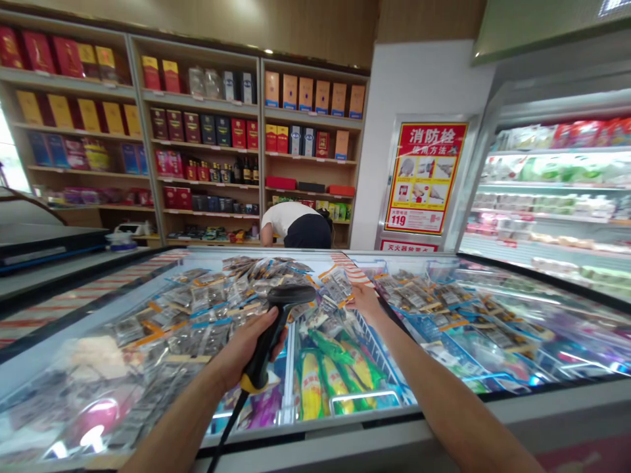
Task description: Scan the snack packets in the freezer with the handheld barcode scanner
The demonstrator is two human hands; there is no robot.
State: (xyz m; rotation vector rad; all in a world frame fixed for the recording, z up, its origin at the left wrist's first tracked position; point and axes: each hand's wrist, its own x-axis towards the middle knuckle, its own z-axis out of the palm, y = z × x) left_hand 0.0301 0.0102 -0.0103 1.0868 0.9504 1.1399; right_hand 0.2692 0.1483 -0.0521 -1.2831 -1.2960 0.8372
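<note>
My left hand [261,335] is wrapped round the handle of a black and yellow barcode scanner [283,322]. Its head points up and to the right, and a black cable hangs from the grip. Farther right, my right hand [365,303] reaches over the chest freezer [365,424], fingertips closed at the edge of a clear packet [336,284] with orange trim. More packets [211,299] with blue and orange edges lie spread on the glass left of the scanner. Under my hands, yellow corn in green wrappers [320,381] lies inside the freezer.
A second pile of packets [453,305] covers the right side of the freezer top. Behind it, a person in a white top [288,215] bends over before shelves of boxed goods [211,131]. A refrigerated display [562,203] stands at the right, beside a red poster [426,177].
</note>
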